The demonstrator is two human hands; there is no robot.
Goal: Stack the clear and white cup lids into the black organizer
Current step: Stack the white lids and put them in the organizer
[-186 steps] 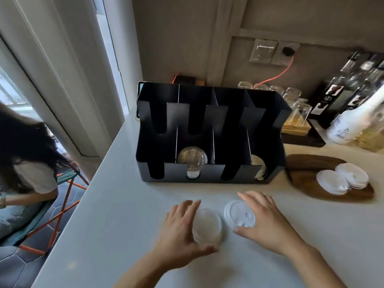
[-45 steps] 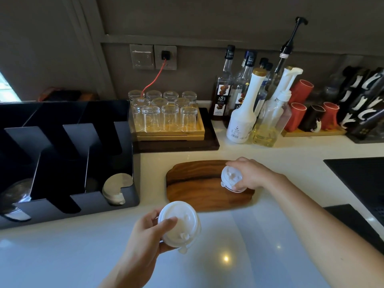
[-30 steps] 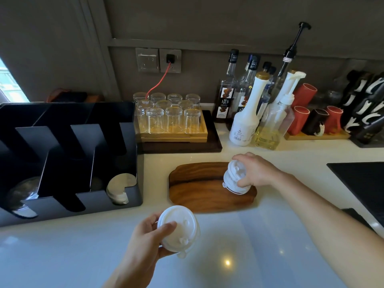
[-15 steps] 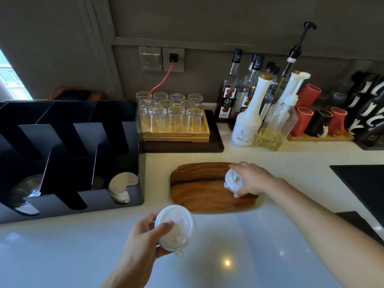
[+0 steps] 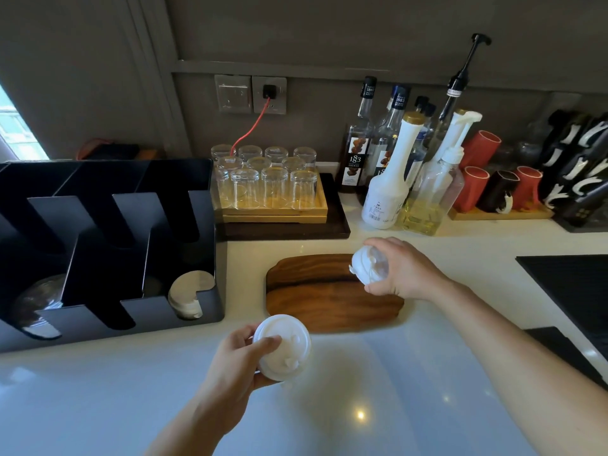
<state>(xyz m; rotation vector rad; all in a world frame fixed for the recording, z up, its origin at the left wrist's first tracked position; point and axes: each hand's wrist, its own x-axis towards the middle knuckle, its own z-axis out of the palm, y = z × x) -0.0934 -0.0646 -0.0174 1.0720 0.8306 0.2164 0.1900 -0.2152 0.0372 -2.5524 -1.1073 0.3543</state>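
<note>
My left hand (image 5: 235,365) holds a stack of white cup lids (image 5: 283,346) above the white counter, near its front. My right hand (image 5: 403,269) grips a second bunch of white lids (image 5: 367,266) tilted on edge over the right end of a wooden board (image 5: 316,296). The black organizer (image 5: 108,255) stands at the left. White lids (image 5: 189,292) stand in its rightmost slot and clear domed lids (image 5: 38,302) sit in a slot further left.
Upturned glasses on a wooden tray (image 5: 269,185) stand behind the board. Syrup bottles (image 5: 391,166) and pump bottles (image 5: 437,189) crowd the back right, with red and black cups (image 5: 493,189) beyond. A black mat (image 5: 572,287) lies at the right edge.
My right hand has raised its lids off the wooden board and tipped them on edge. My left hand keeps its lid stack nearly still. The view shifted slightly.
</note>
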